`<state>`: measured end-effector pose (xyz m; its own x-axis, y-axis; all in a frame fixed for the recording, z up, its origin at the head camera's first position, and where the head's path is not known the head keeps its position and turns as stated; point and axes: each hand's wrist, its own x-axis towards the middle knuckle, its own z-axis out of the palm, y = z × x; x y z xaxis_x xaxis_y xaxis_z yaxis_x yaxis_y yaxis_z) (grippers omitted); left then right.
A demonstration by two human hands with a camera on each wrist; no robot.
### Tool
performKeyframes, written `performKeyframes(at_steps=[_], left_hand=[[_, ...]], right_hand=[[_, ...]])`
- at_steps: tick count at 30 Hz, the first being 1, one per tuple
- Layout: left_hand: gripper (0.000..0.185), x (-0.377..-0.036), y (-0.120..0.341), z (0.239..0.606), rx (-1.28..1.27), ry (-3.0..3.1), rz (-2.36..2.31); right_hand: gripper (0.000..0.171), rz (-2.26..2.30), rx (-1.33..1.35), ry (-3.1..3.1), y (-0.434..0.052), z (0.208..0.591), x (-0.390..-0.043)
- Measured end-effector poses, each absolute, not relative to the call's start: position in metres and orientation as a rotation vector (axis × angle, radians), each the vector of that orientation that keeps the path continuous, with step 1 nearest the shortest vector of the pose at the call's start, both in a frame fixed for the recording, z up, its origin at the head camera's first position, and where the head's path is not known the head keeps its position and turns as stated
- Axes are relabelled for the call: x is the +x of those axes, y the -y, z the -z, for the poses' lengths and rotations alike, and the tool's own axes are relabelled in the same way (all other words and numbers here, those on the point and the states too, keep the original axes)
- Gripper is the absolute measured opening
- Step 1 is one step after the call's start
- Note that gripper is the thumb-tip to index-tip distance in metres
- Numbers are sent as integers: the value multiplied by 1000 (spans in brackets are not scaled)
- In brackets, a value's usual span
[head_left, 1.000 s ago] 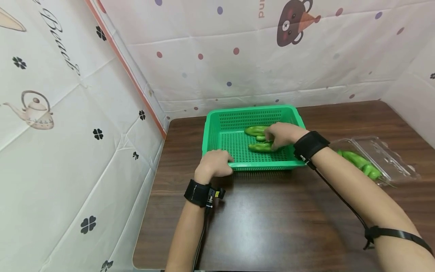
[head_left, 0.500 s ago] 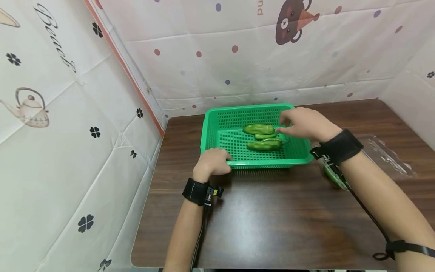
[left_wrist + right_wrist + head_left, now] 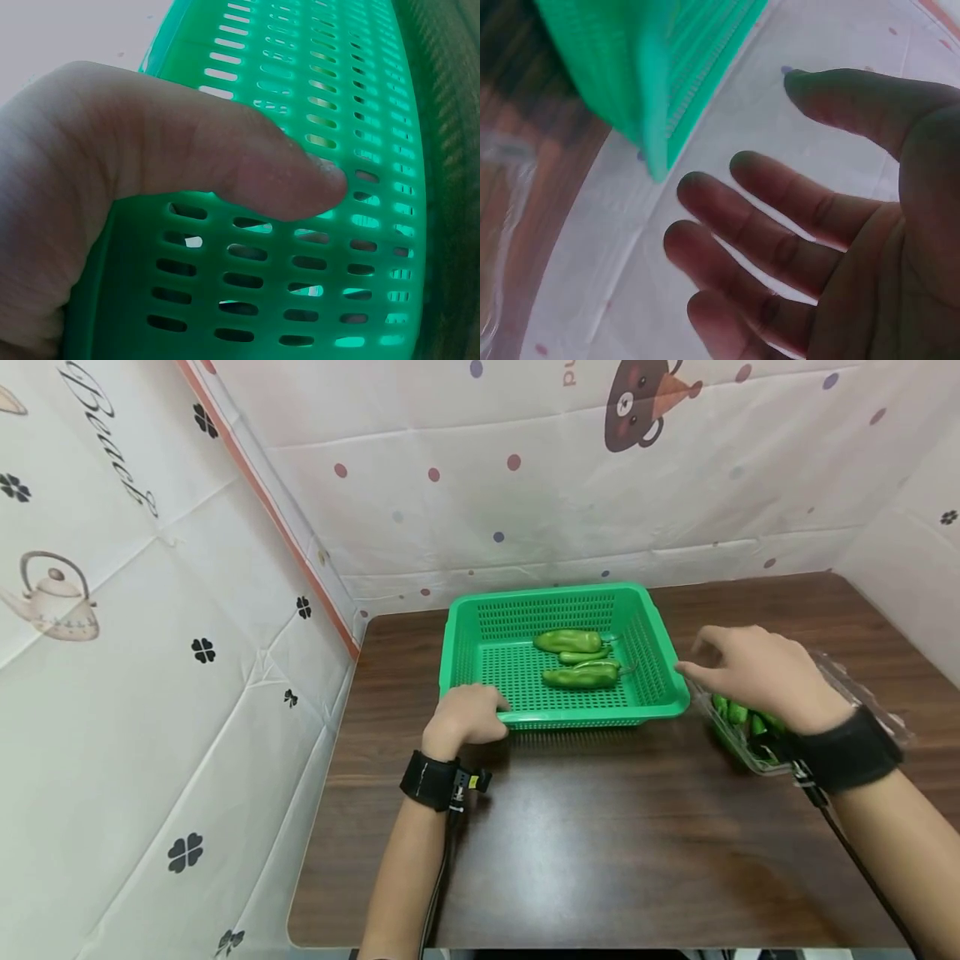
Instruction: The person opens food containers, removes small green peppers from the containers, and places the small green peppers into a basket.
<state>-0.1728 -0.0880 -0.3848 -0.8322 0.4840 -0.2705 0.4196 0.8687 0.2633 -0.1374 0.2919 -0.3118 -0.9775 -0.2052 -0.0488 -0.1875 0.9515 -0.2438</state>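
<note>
Moved since the earlier frames: right hand [image 3: 757, 677], which a second ago lay among the green peppers [image 3: 579, 659] inside the green basket [image 3: 465, 643] and half a second ago was over the basket's right wall, now hangs clear of the basket, to its right, above the clear plastic container [image 3: 847, 689]. Right hand, pose: palm down, fingers loosely spread and slightly bent, pointing toward the basket's right rim; the right wrist view shows the palm bare, with the fingers [image 3: 780, 247] apart and nothing held. Wrist strap black, cable running back along the forearm. Left hand [image 3: 467, 717], pose: unchanged across all frames, curled over the near-left corner of the basket, thumb [image 3: 277, 176] pressed flat against the outer slotted wall, the other fingers hooked over the rim. Green peppers in basket: lying together in the middle of the floor, touching one another, none in contact with either hand; exact count hard to tell. Peppers in container [image 3: 738, 714]: several, partly hidden under the right wrist. Basket: at the far centre of the brown table [image 3: 585, 852], position unchanged; container just beside its right side.
</note>
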Motion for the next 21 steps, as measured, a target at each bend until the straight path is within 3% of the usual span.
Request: performKeyframes(at_steps=[5,12,21], left_hand=[[53,-173,88,385,682,-2712,-269],[55,-173,90,388,696,-2725,-262],[55,-172,89,385,682,-2720,-274]], right_hand=[[66,350,-158,-3024,-316,324,-117],[88,292,-55,-2947,-351,355,-122],[65,302,-39,-2915,-373,387,-124]])
